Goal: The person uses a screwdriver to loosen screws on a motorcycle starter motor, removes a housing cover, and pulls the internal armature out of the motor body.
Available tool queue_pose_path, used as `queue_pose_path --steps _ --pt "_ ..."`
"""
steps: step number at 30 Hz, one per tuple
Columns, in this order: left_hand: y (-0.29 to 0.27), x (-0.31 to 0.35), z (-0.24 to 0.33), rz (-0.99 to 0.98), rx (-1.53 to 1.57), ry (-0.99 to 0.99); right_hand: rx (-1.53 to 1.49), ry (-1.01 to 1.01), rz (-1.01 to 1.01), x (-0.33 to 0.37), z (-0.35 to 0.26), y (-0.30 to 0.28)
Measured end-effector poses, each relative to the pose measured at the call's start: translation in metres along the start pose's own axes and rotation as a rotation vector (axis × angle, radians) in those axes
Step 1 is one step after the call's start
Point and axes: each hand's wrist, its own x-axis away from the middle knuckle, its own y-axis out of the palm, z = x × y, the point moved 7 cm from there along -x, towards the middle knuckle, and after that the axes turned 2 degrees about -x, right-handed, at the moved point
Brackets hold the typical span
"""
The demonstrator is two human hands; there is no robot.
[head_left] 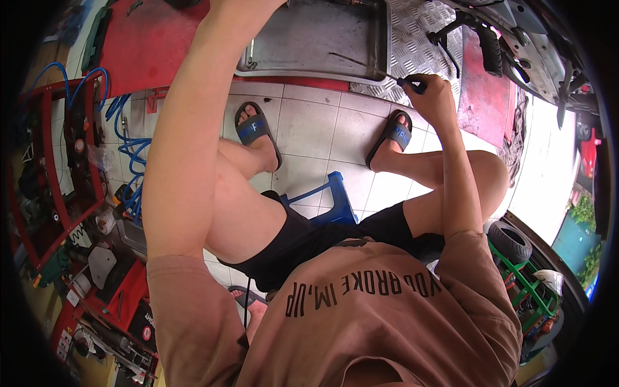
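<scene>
My right hand (433, 102) is closed around the dark handle of a screwdriver (409, 84). Its long thin shaft points left over the right side of a shallow grey metal tray (316, 75). At the top edge, my left hand (248, 5) reaches past the tray's left side, and its fingers are cut off by the frame, so whatever they touch is hidden. A slim metal piece (252, 55) lies along the tray's left inner wall. Part of some metal object (351, 2) shows at the tray's far end.
Red platform panels (148, 48) and a diamond-plate strip (412, 45) surround the tray. Motorcycle parts (490, 48) stand upper right. A blue stool (335, 200) is beneath me. Blue hose (132, 151), a red rack (48, 148) and tools lie left; a tyre (512, 242) sits right.
</scene>
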Motion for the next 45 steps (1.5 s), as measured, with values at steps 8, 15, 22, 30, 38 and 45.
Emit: queue_pose_path --steps 8,15,22,30,38,45 --pt "0.031 -0.020 -0.070 -0.021 -0.114 -0.143 0.008 -0.041 -0.015 -0.003 -0.009 0.006" --pt "-0.004 -0.001 -0.001 -0.012 0.014 -0.023 0.027 -0.032 -0.005 -0.002 -0.001 0.005" --pt "-0.007 -0.001 0.008 -0.073 0.009 -0.075 0.024 -0.022 -0.036 -0.002 0.003 0.009" --pt "-0.006 0.005 0.015 -0.005 -0.023 0.009 0.029 -0.031 -0.073 -0.004 0.009 0.015" --pt "-0.001 0.000 0.008 -0.048 -0.002 -0.031 0.003 -0.009 -0.111 -0.005 0.021 0.027" --pt "-0.005 0.005 0.014 -0.001 -0.011 0.036 -0.010 -0.050 -0.086 -0.008 0.023 0.031"
